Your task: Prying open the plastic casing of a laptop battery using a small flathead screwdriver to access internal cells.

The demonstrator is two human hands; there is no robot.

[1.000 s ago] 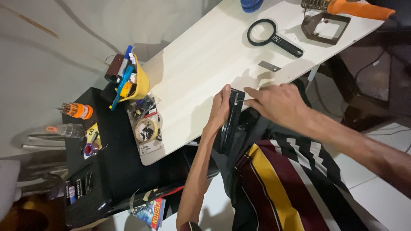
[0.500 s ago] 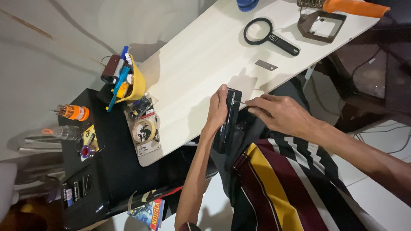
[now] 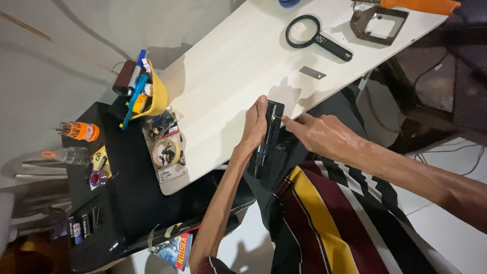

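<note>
A flat black phone-like device (image 3: 267, 139) stands on its edge at the near rim of the pale wooden tabletop (image 3: 238, 61). My left hand (image 3: 255, 124) wraps around its left side and holds it upright. My right hand (image 3: 317, 134) comes in from the right, with its fingertips pinched at the device's upper edge; whether they hold anything small I cannot tell. A small grey metal strip (image 3: 312, 73) lies on the table just beyond the hands.
A black magnifying glass (image 3: 317, 36) and a dark square frame (image 3: 378, 23) with an orange-handled tool (image 3: 418, 5) lie at the far end. A yellow cup of pens (image 3: 147, 94), a tape packet (image 3: 166, 152) and an orange screwdriver set (image 3: 78, 131) sit left.
My right hand has drawn back from over the device's top to its right side. My left hand keeps its hold and the device stays upright.
</note>
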